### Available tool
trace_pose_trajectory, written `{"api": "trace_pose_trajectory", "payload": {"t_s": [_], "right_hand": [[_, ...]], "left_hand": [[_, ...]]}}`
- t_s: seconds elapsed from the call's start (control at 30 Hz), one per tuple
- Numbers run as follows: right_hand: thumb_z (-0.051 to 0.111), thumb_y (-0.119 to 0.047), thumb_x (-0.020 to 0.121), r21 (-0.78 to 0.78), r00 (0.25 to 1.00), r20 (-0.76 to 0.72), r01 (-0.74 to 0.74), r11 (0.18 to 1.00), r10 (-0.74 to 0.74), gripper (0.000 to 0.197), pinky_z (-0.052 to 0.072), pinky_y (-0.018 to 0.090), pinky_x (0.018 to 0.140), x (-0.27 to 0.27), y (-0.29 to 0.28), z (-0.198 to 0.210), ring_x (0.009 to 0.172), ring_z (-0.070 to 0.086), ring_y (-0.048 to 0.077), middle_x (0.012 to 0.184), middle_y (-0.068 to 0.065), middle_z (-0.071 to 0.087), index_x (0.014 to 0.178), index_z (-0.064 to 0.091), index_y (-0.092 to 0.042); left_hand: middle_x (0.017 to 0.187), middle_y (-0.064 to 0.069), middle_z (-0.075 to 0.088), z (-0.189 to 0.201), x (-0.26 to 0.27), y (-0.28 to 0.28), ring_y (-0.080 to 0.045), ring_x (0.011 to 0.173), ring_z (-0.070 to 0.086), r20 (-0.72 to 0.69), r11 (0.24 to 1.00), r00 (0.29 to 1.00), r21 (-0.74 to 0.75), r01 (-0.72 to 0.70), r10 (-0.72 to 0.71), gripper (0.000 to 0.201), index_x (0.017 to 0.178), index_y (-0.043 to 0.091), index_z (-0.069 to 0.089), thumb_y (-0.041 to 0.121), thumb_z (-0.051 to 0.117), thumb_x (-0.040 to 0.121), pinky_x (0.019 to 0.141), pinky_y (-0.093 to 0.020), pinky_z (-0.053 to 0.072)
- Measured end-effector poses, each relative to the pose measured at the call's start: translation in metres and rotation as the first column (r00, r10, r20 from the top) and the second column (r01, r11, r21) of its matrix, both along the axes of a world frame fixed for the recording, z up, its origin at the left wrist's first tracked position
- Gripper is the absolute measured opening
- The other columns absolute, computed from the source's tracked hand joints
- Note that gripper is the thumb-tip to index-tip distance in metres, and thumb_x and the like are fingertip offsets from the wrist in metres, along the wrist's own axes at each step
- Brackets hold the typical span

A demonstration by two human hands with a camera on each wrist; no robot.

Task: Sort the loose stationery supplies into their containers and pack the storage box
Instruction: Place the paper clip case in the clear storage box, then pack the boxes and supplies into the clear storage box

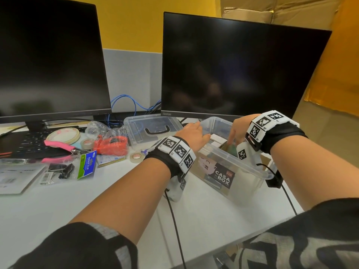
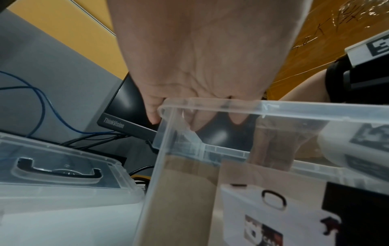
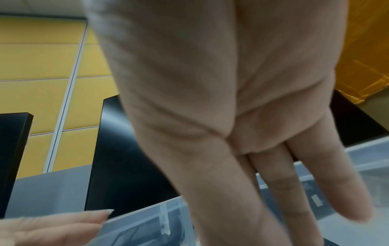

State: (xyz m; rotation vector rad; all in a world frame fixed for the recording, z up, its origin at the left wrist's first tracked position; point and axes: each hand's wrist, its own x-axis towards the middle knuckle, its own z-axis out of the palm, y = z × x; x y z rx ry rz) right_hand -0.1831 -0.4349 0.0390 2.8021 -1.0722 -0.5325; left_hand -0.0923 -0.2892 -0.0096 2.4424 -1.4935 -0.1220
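**Both hands at the clear box**

Forearms in dark sleeves reached to the clear storage box point(image 1: 233, 167) near the table's front edge. Left hand point(image 1: 194, 133) gripped the box's left rim, fingers curled over it. Right hand point(image 1: 238, 131) dipped inside the box, fingers straight and together; whether they held anything could not be told. Left of the box lay its lid point(image 1: 149, 129), then tape rolls point(image 1: 136, 157) and a binder clip pack point(image 1: 85, 166).

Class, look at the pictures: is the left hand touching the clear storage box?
Touching. The left wrist view shows the left hand over the storage box corner, its fingers hooked over the rim.
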Motion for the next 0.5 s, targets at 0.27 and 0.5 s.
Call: {"api": "trace_pose_trajectory", "payload": {"t_s": [0.27, 0.5], "right_hand": [[0.07, -0.028, 0.078, -0.025, 0.996, 0.088, -0.023, 0.999, 0.026, 0.025, 0.055, 0.038, 0.085, 0.003, -0.001, 0.019, 0.085, 0.067, 0.02, 0.095, -0.001, 0.071, 0.102, 0.071, -0.02], [0.061, -0.022, 0.087, 0.017, 0.934, 0.3, -0.208, 0.978, 0.194, 0.019, 0.05, 0.025, 0.067, 0.023, 0.069, 0.071, 0.084, 0.063, 0.019, 0.084, -0.005, 0.064, 0.105, 0.067, -0.017]], "left_hand": [[0.152, -0.013, 0.025, 0.003, -0.001, 0.005, -0.028, 0.141, 0.021, -0.158, 0.999, 0.987, -0.038, -0.013, 0.007, 0.049, 0.144, 0.011, 0.032, 0.035, 0.033, 0.101, 0.115, -0.042, 0.023], [0.153, -0.009, 0.028, 0.032, 0.012, 0.04, -0.022, 0.14, 0.028, -0.255, 0.984, 0.966, -0.162, -0.074, 0.031, 0.05, 0.146, 0.006, 0.027, 0.027, 0.034, 0.102, 0.109, -0.029, 0.022]]}}
